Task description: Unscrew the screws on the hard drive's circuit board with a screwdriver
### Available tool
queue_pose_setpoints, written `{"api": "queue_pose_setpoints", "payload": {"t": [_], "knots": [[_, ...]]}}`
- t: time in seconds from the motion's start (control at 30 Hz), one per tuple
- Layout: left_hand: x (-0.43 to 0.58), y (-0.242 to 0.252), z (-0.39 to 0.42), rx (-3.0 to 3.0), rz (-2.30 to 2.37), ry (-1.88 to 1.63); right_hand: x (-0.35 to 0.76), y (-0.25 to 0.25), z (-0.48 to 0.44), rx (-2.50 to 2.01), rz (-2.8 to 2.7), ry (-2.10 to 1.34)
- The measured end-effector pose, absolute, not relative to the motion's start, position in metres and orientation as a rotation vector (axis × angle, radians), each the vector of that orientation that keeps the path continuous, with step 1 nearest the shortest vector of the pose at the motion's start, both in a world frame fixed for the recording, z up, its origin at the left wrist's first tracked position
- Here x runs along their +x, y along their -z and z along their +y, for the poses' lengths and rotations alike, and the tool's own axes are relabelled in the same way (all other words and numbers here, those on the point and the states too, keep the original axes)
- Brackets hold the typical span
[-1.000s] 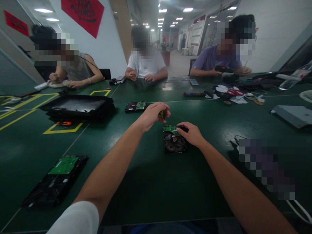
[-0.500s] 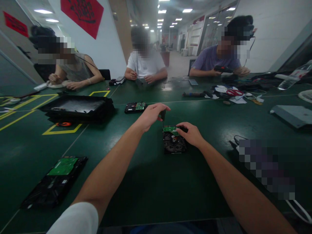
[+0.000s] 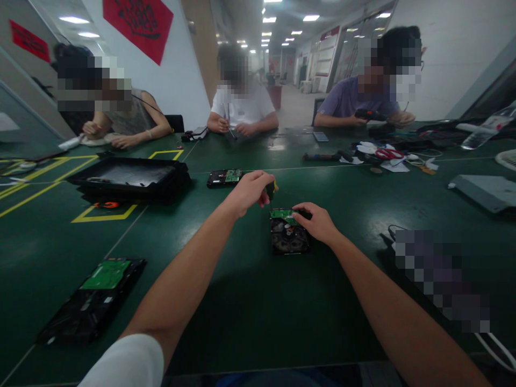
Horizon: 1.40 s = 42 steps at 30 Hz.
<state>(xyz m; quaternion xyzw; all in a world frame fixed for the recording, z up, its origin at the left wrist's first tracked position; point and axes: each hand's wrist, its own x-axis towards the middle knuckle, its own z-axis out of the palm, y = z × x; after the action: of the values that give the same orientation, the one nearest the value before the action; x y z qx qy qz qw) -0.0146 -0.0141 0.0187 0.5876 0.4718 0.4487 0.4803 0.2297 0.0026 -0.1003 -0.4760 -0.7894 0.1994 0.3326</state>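
A green table (image 3: pixel 250 301) fills most of the frame, with three co-workers seated along its far side: one in a grey sleeveless top (image 3: pixel 133 113) at upper left, one in a white shirt (image 3: pixel 245 107) at upper center, one in a purple shirt (image 3: pixel 346 102) at upper right. A black tray (image 3: pixel 177 185) occupies the left of the frame, above a black hard drive with a green board (image 3: pixel 76 317) at lower left. Just right of center, a second hard drive (image 3: pixel 290 242) lies flat on the table. The worker's left hand (image 3: pixel 252 191), near mid-frame, has its fingers curled around a screwdriver, held upright. The right hand (image 3: pixel 320 220) rests on the drive's upper right corner, thumb and forefinger slightly parted; whether they pinch cannot be told. The drive's green circuit board (image 3: pixel 278 215) sits directly below the dark-and-yellow screwdriver (image 3: pixel 271 189), whose shaft points at the board's upper left corner.
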Motion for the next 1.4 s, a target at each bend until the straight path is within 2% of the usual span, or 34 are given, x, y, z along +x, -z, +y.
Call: {"api": "queue_pose_setpoints", "payload": {"t": [0.43,1.4], "knots": [[-0.017,-0.015,-0.014,1.207,0.983,-0.906,0.229,0.101,0.002,-1.244,-2.066,-0.504],[-0.016,-0.010,-0.011,1.283,1.041,-0.920,0.229,0.102,0.004,-1.232,-2.092,-0.491]]}}
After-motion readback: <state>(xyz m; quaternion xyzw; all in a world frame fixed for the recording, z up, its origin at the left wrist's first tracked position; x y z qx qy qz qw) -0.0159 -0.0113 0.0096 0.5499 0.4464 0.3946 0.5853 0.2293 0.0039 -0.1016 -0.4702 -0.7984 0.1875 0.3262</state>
